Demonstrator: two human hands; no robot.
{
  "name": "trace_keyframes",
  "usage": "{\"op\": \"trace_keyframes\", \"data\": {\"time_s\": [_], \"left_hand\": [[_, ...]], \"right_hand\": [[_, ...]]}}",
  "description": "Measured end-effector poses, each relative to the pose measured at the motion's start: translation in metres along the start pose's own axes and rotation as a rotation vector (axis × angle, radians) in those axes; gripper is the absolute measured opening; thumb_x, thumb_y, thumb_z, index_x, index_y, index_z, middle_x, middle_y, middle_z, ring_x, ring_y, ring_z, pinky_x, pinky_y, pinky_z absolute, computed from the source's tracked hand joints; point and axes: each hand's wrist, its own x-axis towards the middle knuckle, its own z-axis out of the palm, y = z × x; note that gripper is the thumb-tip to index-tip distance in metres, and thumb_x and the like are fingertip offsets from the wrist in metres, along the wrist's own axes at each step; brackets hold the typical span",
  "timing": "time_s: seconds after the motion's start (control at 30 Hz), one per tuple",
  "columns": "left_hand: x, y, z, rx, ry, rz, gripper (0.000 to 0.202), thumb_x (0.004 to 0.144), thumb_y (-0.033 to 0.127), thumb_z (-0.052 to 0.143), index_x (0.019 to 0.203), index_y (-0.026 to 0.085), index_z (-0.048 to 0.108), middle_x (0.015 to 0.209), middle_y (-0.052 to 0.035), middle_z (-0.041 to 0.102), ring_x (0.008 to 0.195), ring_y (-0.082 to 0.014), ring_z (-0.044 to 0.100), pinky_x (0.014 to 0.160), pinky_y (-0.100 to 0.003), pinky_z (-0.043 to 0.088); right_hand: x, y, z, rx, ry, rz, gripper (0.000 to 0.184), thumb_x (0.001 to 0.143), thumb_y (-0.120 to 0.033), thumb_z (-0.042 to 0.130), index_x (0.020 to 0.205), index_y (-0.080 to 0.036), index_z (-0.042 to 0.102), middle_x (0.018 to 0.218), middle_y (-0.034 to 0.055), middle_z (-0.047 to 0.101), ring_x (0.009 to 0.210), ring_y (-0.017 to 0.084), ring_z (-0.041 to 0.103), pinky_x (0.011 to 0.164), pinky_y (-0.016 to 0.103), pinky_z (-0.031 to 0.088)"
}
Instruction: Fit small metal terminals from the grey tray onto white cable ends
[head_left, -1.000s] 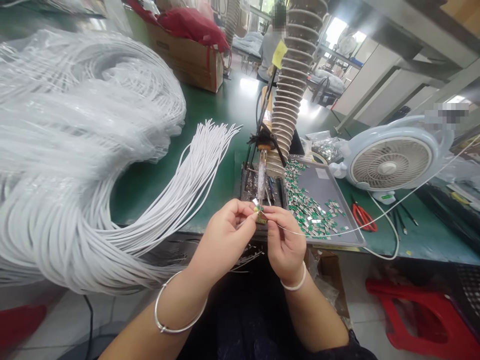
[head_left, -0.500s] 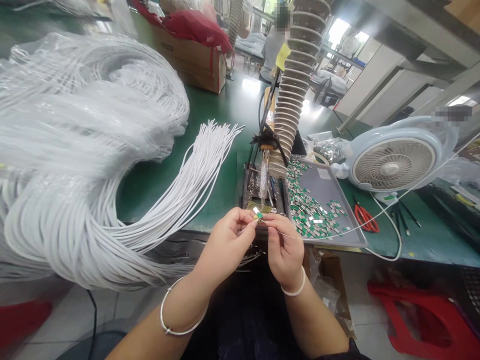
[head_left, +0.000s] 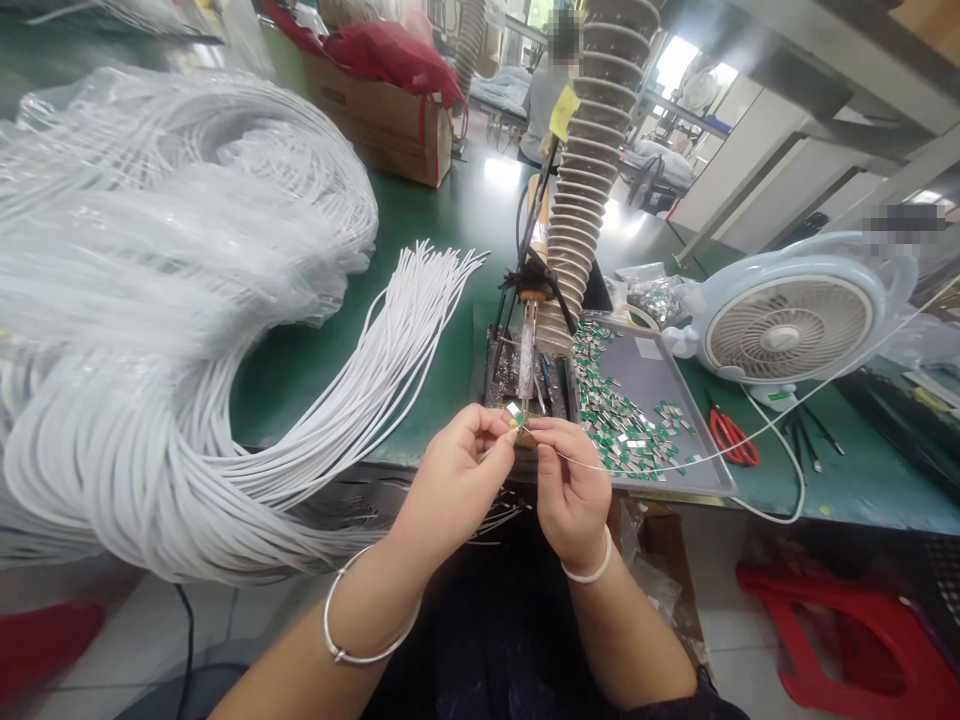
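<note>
L hand [head_left: 461, 480] & R hand [head_left: 576, 490] both up a touch vs. prev. frame, bringing sm. green-and-silver connector [head_left: 516, 412] nearer tip of soldering iron [head_left: 528, 355]; contact unclear. L grip: fingertips pinching connector. R grip: fingers pinching thin wire [head_left: 645, 469], running R over tray [head_left: 664, 375] w/ loose connectors [head_left: 619, 430]. White cables [head_left: 397, 340] on desk [head_left: 469, 205], L.

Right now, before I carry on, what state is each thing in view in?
Left hand: closed on green-and-silver part
Right hand: closed on thin wire
Soldering iron: mounted tip down; heat not visible
Tray: partly covered with loose parts
Cables: bundled, partly wrapped in plastic, ends fanned out
Fan: standing; running or stopped, cannot tell
Red-handled tool: lying on the bench
</note>
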Motion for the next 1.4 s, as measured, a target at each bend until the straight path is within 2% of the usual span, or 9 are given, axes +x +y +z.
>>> {"op": "trace_keyframes", "data": {"time_s": [0.63, 0.83, 1.0, 1.13, 1.23, 1.33, 1.4], "left_hand": [[-0.004, 0.01, 0.001, 0.009, 0.01, 0.057, 0.009, 0.08, 0.022, 0.054, 0.073, 0.019, 0.051, 0.086, 0.0002, 0.057, 0.081, -0.012, 0.056, 0.075, -0.025, 0.045], [-0.004, 0.006, 0.001, 0.004, 0.001, 0.03, 0.009, 0.08, 0.023, 0.053, 0.073, 0.019, 0.05, 0.086, 0.0003, 0.056, 0.081, -0.0118, 0.056, 0.074, -0.025, 0.045], [-0.009, -0.003, 0.0, 0.03, -0.032, 0.012, 0.009, 0.082, 0.023, 0.051, 0.073, 0.02, 0.049, 0.086, -0.0005, 0.056, 0.081, -0.0125, 0.056, 0.073, -0.025, 0.045], [-0.021, -0.011, -0.002, 0.133, -0.122, 0.072, 0.008, 0.084, 0.02, 0.047, 0.076, 0.02, 0.049, 0.086, -0.0017, 0.057, 0.083, -0.0136, 0.056, 0.076, -0.027, 0.046], [-0.036, -0.024, -0.005, 0.324, -0.288, 0.135, 0.01, 0.086, 0.019, 0.042, 0.081, 0.021, 0.051, 0.088, -0.0026, 0.059, 0.083, -0.0139, 0.057, 0.078, -0.028, 0.045], [-0.051, -0.052, -0.008, 0.498, -0.439, 0.142, 0.013, 0.087, 0.018, 0.041, 0.09, 0.021, 0.053, 0.1, -0.0053, 0.061, 0.095, -0.0154, 0.058, 0.086, -0.029, 0.045], [-0.057, -0.079, -0.013, 0.692, -0.519, 0.124, 0.022, 0.084, 0.019, 0.046, 0.105, 0.022, 0.053, 0.117, -0.0072, 0.058, 0.109, -0.018, 0.054, 0.094, -0.031, 0.042]], "right_hand": [[0.003, -0.004, -0.003, -0.008, 0.005, -0.018, 0.022, 0.083, -0.006, 0.047, 0.096, -0.02, 0.059, 0.093, 0.0067, 0.064, 0.091, 0.017, 0.062, 0.078, 0.036, 0.053], [-0.001, -0.005, -0.002, -0.021, 0.001, -0.007, 0.021, 0.084, -0.008, 0.045, 0.095, -0.02, 0.059, 0.092, 0.007, 0.065, 0.091, 0.018, 0.063, 0.078, 0.039, 0.054], [-0.007, -0.005, -0.005, -0.012, -0.032, 0.004, 0.022, 0.083, -0.006, 0.044, 0.095, -0.019, 0.059, 0.091, 0.0073, 0.065, 0.089, 0.017, 0.063, 0.078, 0.037, 0.054], [-0.017, -0.006, -0.016, -0.023, -0.09, 0.011, 0.024, 0.083, -0.006, 0.044, 0.097, -0.019, 0.058, 0.088, 0.0069, 0.065, 0.085, 0.017, 0.063, 0.074, 0.034, 0.055], [-0.028, -0.006, -0.029, -0.032, -0.124, 0.02, 0.023, 0.082, -0.006, 0.045, 0.097, -0.019, 0.058, 0.086, 0.0063, 0.065, 0.082, 0.016, 0.063, 0.072, 0.033, 0.055], [-0.039, -0.003, -0.042, -0.054, -0.169, 0.046, 0.023, 0.083, -0.007, 0.044, 0.096, -0.019, 0.058, 0.084, 0.0066, 0.066, 0.081, 0.017, 0.064, 0.07, 0.033, 0.055], [-0.046, 0.0, -0.05, -0.079, -0.194, 0.051, 0.022, 0.083, -0.007, 0.044, 0.095, -0.018, 0.058, 0.083, 0.007, 0.066, 0.08, 0.017, 0.064, 0.07, 0.033, 0.055]]}}
